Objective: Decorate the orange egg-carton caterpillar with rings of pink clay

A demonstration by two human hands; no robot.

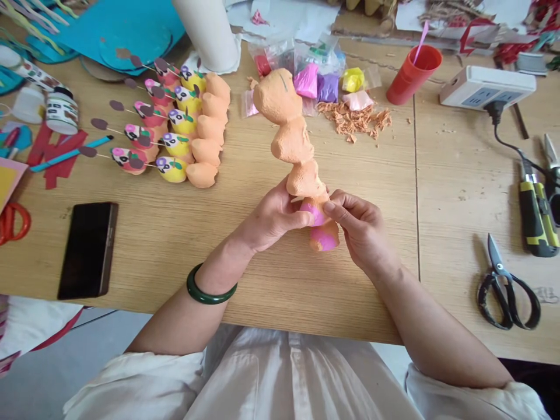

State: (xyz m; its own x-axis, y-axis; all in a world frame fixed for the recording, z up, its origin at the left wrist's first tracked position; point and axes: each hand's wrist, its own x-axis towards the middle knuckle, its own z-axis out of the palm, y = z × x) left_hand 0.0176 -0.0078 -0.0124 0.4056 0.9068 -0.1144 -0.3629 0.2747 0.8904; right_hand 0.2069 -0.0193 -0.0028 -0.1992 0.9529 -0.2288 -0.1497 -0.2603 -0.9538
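Strip of orange lumps [292, 143], one, five lumps in a line: held by both hands over the desk [262, 286], its lower end towards the middle of the near edge, its larger end pointing to the far edge. Two lower lumps carry pink patches [324, 238]; the upper three are plain, the largest with a short dark line.

Left hand [273, 219]: closed about the strip from the side, thumb on the upper pink patch. Green bangle [212, 286] at the wrist.

Right hand [361, 224]: thumb and fingers pinched on the opposite side of the strip, beside the pink.

Shaped pieces, left half of the desk, towards the far edge: one row of plain orange lumps [203, 175], one row of yellow lumps [172, 169], one row of red lumps [131, 160], side by side; the coloured ones decorated, with brown ovals on thin stems among them.

Far edge, middle: white roll [207, 35], upright; small bags of coloured clay [306, 81], in pink, purple, yellow and other colours; orange shavings [361, 119], a loose heap just beside the bags; red cup [406, 79] holding a pink stick.

Right side: white power strip [487, 87] with black plug, near the far edge; pliers [538, 216]; black-handled scissors [507, 297], blades parted, towards the near right corner.

Left side: black phone [87, 251], near the near edge; red-handled scissors [15, 224]; patterned jar [62, 111], black-lidded.
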